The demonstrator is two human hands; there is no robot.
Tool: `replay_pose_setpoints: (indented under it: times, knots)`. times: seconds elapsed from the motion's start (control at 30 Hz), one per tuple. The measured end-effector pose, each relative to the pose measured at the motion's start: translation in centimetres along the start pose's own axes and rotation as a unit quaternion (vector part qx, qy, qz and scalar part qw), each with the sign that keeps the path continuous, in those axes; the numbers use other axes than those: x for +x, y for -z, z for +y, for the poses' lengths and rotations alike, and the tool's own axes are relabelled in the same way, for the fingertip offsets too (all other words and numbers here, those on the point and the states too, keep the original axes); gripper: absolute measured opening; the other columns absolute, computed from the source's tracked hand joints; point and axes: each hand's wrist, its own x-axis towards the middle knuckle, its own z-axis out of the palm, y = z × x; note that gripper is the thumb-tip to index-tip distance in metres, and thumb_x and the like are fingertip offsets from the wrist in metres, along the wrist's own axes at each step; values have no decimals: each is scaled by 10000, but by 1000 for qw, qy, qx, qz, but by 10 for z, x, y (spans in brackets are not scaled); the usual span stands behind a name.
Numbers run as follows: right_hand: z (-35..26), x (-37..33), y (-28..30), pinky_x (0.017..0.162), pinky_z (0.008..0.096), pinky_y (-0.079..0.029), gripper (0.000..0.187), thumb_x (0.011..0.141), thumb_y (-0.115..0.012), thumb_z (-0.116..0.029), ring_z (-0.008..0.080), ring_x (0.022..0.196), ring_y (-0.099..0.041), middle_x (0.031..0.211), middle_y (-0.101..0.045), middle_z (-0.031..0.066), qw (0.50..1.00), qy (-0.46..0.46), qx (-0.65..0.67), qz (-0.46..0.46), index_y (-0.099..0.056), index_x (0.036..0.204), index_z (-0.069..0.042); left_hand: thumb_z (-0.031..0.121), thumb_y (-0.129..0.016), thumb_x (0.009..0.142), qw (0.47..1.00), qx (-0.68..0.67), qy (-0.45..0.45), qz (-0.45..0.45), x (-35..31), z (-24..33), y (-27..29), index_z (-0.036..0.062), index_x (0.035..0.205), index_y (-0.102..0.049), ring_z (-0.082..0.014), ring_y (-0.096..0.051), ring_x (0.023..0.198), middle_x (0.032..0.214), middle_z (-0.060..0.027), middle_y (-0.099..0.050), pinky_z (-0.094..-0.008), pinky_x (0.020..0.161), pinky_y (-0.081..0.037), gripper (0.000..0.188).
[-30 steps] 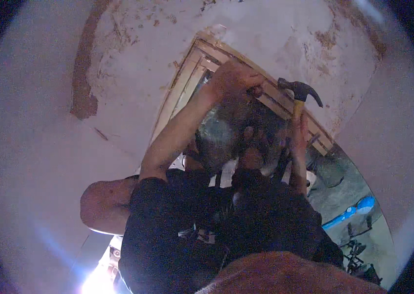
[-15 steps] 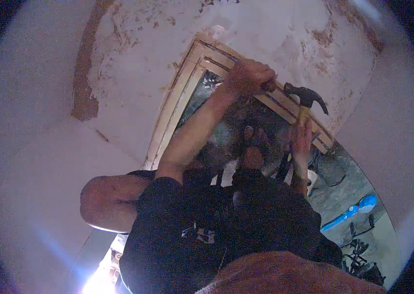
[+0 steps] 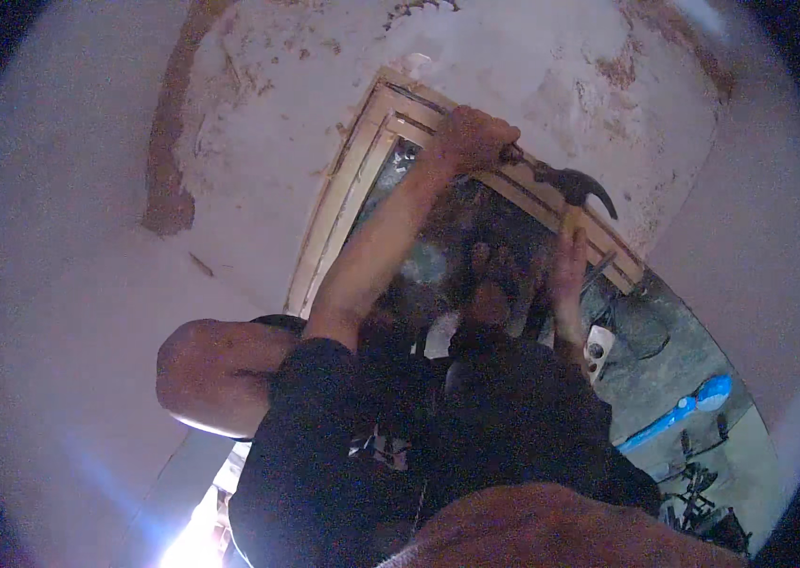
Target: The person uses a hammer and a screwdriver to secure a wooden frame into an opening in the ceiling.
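My right hand [image 3: 568,260] grips a claw hammer [image 3: 578,186] by its yellowish handle, with the dark head up and the claw curving to the right. The hammer's striking face is close to the end of a dark, narrow tool [image 3: 511,153] that sticks out of my left hand [image 3: 475,140]. Most of that tool is hidden by my closed fingers, so its kind does not show. My left fist is at the top bar of a wooden frame [image 3: 341,194], which has grooved mouldings. Whether hammer and tool touch is too blurred to tell.
Patchy, peeling plaster [image 3: 277,133] surrounds the frame. On the floor to the right lie a long blue object [image 3: 679,417], a white piece with dark holes [image 3: 598,346] and dark tangled items [image 3: 703,502]. A rounded brown shape [image 3: 220,374] is at left.
The hammer has shifted slightly left, nearer to the tool in my left hand. My left hand has moved a little up and left, keeping its grip.
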Motion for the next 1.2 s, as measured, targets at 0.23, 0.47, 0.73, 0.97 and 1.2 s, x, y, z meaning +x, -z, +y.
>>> replay_pose_setpoints:
  times: [0.23, 0.47, 0.73, 0.97, 1.2]
  knots:
    - [67, 21, -11, 677, 353, -461, 437, 957, -443, -342, 238, 797, -551, 927, -556, 118, 815, 45, -555, 161, -427, 1218, 8, 236, -596, 736, 1000, -14, -3, 25, 5, -4, -11, 123, 828, -610, -302, -650, 774, 789, -103, -646, -453, 673, -516, 146]
    - [31, 15, -40, 582, 309, -431, 376, 949, -459, -356, 165, 684, -513, 824, -523, 63, 784, 54, -578, 219, -461, 1149, -38, 283, -659, 695, 999, -15, -30, -5, 1, -8, -3, 116, 849, -606, -306, -650, 771, 795, -91, -644, -453, 679, -518, 233]
    - [6, 11, -28, 464, 266, -377, 341, 958, -437, -364, 95, 586, -465, 741, -483, 18, 889, -160, -99, 419, -437, 1138, -75, 269, -545, 772, 998, 31, 3, -47, 4, -11, -1, 125, 872, -580, -320, -636, 813, 817, -105, -626, -465, 684, -507, 178]
    - [36, 25, -4, 539, 272, -409, 453, 972, -413, -314, 152, 652, -470, 884, -457, 78, 916, -211, -160, 303, -340, 1340, -62, 211, -614, 728, 999, 21, 22, -43, 11, 0, 12, 99, 868, -590, -311, -649, 814, 849, -97, -652, -443, 681, -525, 181]
    - [47, 36, -7, 392, 236, -388, 476, 981, -378, -301, 107, 456, -454, 665, -492, 25, 931, -128, -174, 293, -281, 1379, -59, 214, -609, 744, 998, 39, 8, 41, 8, -8, -1, 107, 869, -594, -304, -649, 788, 812, -93, -643, -442, 660, -522, 166]
